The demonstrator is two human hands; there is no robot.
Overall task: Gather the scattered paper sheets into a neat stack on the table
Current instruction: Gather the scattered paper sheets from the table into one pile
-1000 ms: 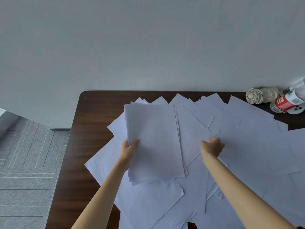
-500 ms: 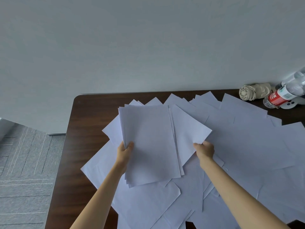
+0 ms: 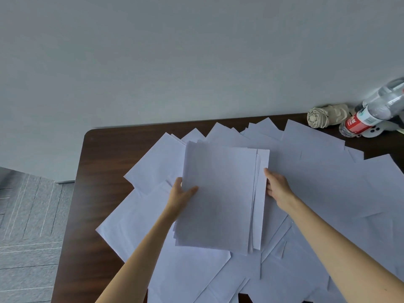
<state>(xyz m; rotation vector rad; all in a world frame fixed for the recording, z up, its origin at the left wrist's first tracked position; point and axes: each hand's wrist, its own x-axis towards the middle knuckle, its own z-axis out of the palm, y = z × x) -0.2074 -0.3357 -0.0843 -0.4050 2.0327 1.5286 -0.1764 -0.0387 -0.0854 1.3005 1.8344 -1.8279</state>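
A gathered stack of white sheets is held above the table between both hands. My left hand grips its left edge, thumb on top. My right hand holds the stack's right edge, where a few sheets stick out unevenly. Many loose white sheets lie scattered and overlapping across the dark wooden table, under and around the stack.
At the back right corner lie a rolled beige cloth and a clear plastic bottle with a red label. A pale wall runs behind the table. Grey carpet floor lies to the left of the table's edge.
My right hand picked a loose sheet from the right and brought it left onto the stack's right edge. The view has shifted left, so the table sits further right.
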